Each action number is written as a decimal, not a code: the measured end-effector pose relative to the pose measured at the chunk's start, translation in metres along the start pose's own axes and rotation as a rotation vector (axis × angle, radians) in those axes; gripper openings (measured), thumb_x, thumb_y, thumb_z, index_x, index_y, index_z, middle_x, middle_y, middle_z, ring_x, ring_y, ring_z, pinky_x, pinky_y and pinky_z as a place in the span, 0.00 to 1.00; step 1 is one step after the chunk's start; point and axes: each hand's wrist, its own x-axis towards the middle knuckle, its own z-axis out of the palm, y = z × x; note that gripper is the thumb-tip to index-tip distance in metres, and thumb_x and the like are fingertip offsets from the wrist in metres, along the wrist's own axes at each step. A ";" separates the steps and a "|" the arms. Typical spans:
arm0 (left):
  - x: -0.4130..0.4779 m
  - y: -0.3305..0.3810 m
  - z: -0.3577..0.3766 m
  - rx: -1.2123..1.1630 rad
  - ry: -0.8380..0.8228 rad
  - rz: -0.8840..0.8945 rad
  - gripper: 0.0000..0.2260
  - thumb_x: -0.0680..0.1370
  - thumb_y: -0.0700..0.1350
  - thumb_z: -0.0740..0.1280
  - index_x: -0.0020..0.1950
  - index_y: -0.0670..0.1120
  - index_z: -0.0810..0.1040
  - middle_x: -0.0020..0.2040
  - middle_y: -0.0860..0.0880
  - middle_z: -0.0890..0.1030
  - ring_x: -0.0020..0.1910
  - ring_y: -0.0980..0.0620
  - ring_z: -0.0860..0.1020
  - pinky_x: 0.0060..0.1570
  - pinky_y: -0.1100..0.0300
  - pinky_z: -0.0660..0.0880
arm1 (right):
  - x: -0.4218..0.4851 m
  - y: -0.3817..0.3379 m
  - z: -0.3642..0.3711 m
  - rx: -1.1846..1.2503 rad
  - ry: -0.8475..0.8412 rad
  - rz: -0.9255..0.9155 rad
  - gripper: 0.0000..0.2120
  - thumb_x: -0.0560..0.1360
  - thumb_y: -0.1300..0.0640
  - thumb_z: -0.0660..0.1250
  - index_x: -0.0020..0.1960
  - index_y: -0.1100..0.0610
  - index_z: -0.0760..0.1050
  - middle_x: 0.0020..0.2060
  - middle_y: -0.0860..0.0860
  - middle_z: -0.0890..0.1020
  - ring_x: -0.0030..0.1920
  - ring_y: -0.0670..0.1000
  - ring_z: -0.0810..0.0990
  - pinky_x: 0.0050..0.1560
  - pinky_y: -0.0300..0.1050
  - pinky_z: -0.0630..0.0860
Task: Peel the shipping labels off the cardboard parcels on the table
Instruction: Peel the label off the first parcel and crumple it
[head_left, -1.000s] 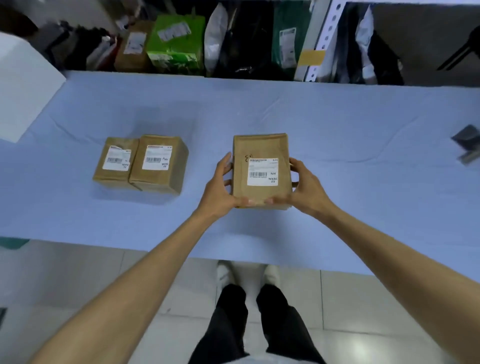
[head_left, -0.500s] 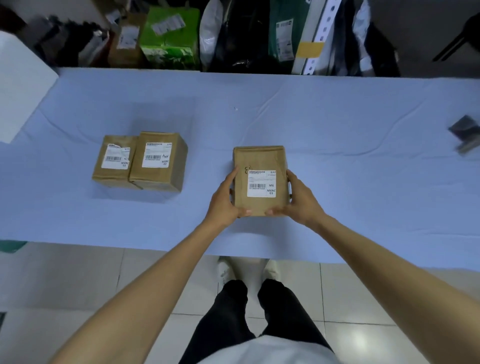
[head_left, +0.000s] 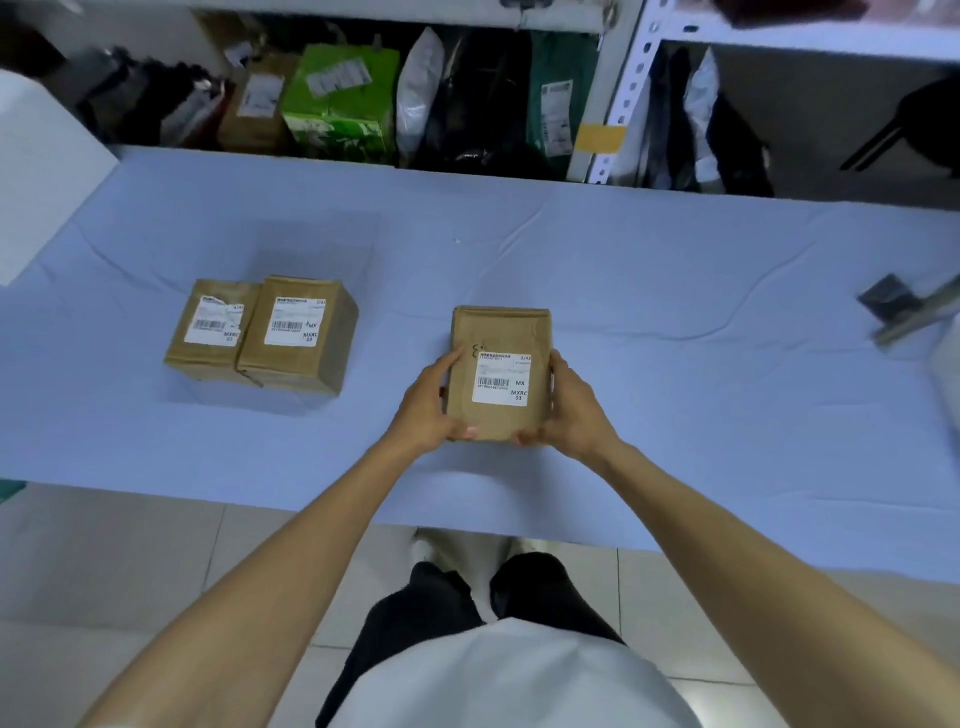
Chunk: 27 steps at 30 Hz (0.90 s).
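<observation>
Left hand (head_left: 431, 405): fingers (head_left: 449, 364) curled against the left side of the held parcel (head_left: 498, 332), thumb lying over its near edge. Right hand (head_left: 566, 410) mirrors that on the right side, thumb tip on the near edge, the rest of the fingers wrapped along the side. Both hands grip the box; neither touches the label

Held parcel is a small brown cardboard box, top face toward the camera, over the near middle of the bench (head_left: 675, 364). Can't tell whether its base rests on the blue cloth or is just clear of it. Shipping label (head_left: 501, 379) is white and sits on the right half of the top face, barcode and "MXRC 03" readable, edges look flat and stuck down

To the left, well apart: far-left parcel (head_left: 208, 358) and second parcel (head_left: 298, 364), touching side by side on the bench. Torn label (head_left: 214, 322) on the far-left one is ragged at its upper right corner. Intact label (head_left: 292, 322) on the second looks whole

Further out: white block (head_left: 41, 171) at the bench's left end, dark object (head_left: 891, 304) at the right edge, too blurred to name. Behind the bench, a shelf with a green box (head_left: 340, 104) and bagged packages
</observation>
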 end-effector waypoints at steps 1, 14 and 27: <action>0.000 0.000 0.000 0.001 0.007 -0.004 0.49 0.63 0.31 0.78 0.77 0.54 0.58 0.71 0.48 0.68 0.63 0.47 0.73 0.51 0.46 0.80 | -0.001 0.000 -0.001 0.010 -0.007 -0.016 0.51 0.58 0.59 0.81 0.73 0.53 0.56 0.63 0.49 0.73 0.61 0.53 0.75 0.56 0.47 0.76; 0.004 -0.010 -0.004 0.029 0.020 0.084 0.51 0.61 0.37 0.80 0.75 0.61 0.56 0.68 0.53 0.68 0.65 0.48 0.72 0.59 0.46 0.77 | 0.000 0.004 0.002 -0.005 0.066 -0.053 0.53 0.55 0.62 0.82 0.73 0.51 0.58 0.57 0.40 0.72 0.60 0.52 0.73 0.51 0.48 0.78; 0.023 -0.007 -0.004 0.102 0.130 0.127 0.34 0.64 0.38 0.79 0.62 0.62 0.71 0.59 0.50 0.62 0.62 0.46 0.68 0.61 0.51 0.76 | 0.001 0.007 0.004 0.158 0.051 0.033 0.57 0.56 0.66 0.82 0.77 0.52 0.55 0.67 0.48 0.69 0.61 0.52 0.74 0.51 0.47 0.80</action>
